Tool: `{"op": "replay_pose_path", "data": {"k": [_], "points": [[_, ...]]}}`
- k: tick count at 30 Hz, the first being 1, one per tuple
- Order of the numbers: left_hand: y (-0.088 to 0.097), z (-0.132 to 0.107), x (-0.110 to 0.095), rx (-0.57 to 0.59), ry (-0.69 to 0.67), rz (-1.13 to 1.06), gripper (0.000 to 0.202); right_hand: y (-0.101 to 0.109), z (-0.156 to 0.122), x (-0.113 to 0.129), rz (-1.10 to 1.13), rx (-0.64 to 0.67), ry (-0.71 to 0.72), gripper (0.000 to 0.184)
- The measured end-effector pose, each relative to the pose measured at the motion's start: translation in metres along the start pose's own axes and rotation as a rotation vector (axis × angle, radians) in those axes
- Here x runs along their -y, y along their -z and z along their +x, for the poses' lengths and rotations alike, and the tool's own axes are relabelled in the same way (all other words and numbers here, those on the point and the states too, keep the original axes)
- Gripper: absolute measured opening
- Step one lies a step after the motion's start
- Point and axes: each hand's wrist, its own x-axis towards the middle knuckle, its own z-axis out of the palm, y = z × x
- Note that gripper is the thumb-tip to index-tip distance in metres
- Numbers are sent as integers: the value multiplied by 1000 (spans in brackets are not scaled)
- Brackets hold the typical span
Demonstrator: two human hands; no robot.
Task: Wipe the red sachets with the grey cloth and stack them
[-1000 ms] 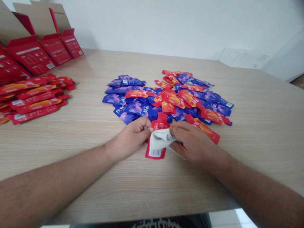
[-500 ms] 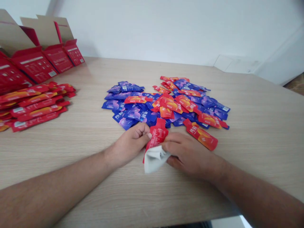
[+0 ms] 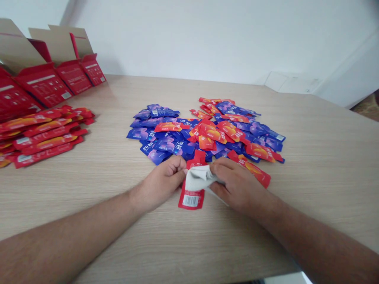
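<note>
A curled left hand [image 3: 164, 181] pinches a red pouch [image 3: 191, 201] by its edge — the right hand [image 3: 238, 185], closed around a white cloth [image 3: 197, 179], covers its middle, a pile of pouches [image 3: 170, 145] just beyond.

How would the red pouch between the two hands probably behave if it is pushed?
The red pouch seems unlikely to roll, since its body looks flat. It may slide easily, as its printed surface looks smooth.

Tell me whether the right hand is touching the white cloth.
Touching: the head view shows the right hand gripping the bunched part of the white cloth between thumb and fingers.
</note>
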Motion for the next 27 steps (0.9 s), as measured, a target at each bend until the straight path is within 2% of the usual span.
{"op": "replay_pose_path", "data": {"k": [2,9,16,22,27], "points": [[-1,0,0,-4,22,2,28,-1,0,-4,2,-34,-27,8],[-5,1,0,-23,30,-69,29,-3,3,-7,8,-3,27,9],[-6,5,0,-40,-4,-140,29,13,25,-4,-37,64,108,5],[-7,12,9,-64,-34,-230,29,23,46,-12,-49,151,184,8],[-8,10,4,-76,-32,-205,28,16,42,-17,-18,92,178,14]]}}
